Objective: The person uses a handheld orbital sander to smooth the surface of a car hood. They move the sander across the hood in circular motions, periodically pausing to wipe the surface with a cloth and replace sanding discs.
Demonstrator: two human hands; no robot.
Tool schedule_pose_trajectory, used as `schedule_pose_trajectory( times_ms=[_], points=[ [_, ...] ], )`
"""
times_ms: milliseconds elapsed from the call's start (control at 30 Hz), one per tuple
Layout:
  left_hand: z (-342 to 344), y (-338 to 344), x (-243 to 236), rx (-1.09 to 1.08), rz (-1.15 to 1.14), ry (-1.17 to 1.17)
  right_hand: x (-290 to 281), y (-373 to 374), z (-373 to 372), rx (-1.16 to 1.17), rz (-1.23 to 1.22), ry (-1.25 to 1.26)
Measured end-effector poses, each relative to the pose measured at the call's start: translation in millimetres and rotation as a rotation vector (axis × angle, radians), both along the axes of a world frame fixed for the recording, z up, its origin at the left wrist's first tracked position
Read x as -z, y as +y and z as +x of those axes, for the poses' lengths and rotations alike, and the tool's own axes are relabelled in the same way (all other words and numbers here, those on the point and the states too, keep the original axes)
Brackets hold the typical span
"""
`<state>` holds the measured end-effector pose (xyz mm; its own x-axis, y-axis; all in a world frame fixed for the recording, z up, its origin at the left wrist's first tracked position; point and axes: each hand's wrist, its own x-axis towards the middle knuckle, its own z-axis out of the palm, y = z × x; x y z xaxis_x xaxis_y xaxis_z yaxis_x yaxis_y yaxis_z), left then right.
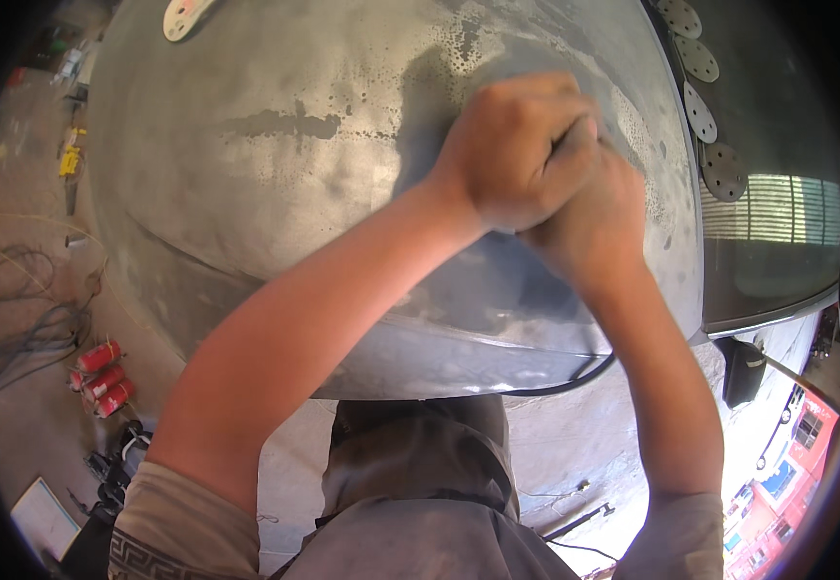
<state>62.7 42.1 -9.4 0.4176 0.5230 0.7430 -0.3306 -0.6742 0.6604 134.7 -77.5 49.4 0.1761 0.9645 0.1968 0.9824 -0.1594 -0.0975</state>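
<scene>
The left hand (521, 145) is curling over the right hand (599, 217), and the two are pressing together at the upper right of the working area. Fingers and undersides are hiding one another, so it cannot be told whether either hand is gripping a tool or pad beneath; the left thumb side is facing the right.

The car hood (265, 193) is lying directly beneath both hands, filling the middle of the view between the dark trousers (415, 449) and the windshield (778, 261). A black hose (574, 385) is running along its near edge; its connection is not showing.

Surface condition is indicating work partly complete, as a judgement. Broad areas are showing an even, dull grey finish. An irregular dark blotch (294, 125) is remaining left of the hands, a speckled patch (466, 39) is remaining beyond them, and mottling is continuing toward the windshield side. These areas appear to be standing unfinished.

One perforated abrasive disc (186, 19) is lying at the hood's far left; four more discs (700, 111) are lining the windshield edge. A side mirror (741, 372) is projecting below the windshield. On the floor at left, red cylinders (103, 379) are lying near a coiled dark hose (28, 348), with a yellow item (70, 160) lying farther off.
</scene>
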Motion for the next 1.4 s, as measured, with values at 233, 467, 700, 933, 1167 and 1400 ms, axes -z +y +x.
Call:
schedule_pose_trajectory(
  times_ms=[233,467,700,933,1167,1400],
  points=[
    [22,39,3,-0.042,0.005,0.039,-12,65,25,0.107,-0.044,-0.041],
    [41,58,-15,0.081,-0.001,0.014,-1,57,38,0.087,0.037,-0.060],
    [49,63,-1,-0.016,0.195,-0.021,14,58,51,0.045,0.063,-0.097],
    [70,101,-30,0.042,-0.039,0.198,-17,104,63,0.165,-0.017,0.009],
    [39,80,-16,0.037,-0.061,0.149,4,89,45,0.131,-0.041,0.037],
    [85,118,-39,0.014,-0.062,0.163,-12,130,82,0.138,0.046,-0.100]
  ],
)
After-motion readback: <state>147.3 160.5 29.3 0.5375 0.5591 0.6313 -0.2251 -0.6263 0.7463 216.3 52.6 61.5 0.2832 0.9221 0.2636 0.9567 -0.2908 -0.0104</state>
